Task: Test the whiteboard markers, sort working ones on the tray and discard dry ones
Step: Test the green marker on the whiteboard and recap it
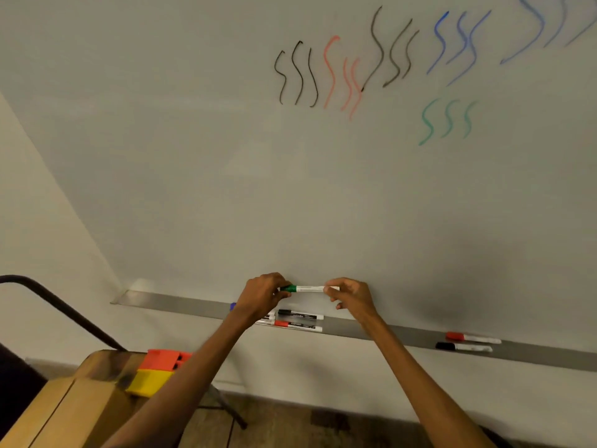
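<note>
I hold a green marker (307, 288) level in front of the whiteboard (226, 156), just above the grey tray (181, 303). My left hand (263, 297) pinches its green cap end. My right hand (350, 297) grips the white barrel's other end. On the tray below lie a black marker (300, 314) and a red marker (298, 325), with a blue marker's tip (232, 306) showing behind my left wrist. Farther right on the tray rest another red marker (473, 337) and another black marker (463, 347). The board carries black, red, blue and green squiggles (447, 119).
At lower left stands a wooden table (64, 409) with a red box (164, 358) and a yellow box (148, 381) on it. A dark chair back (58, 305) curves up at the left. A floor strip runs along the bottom of the wall.
</note>
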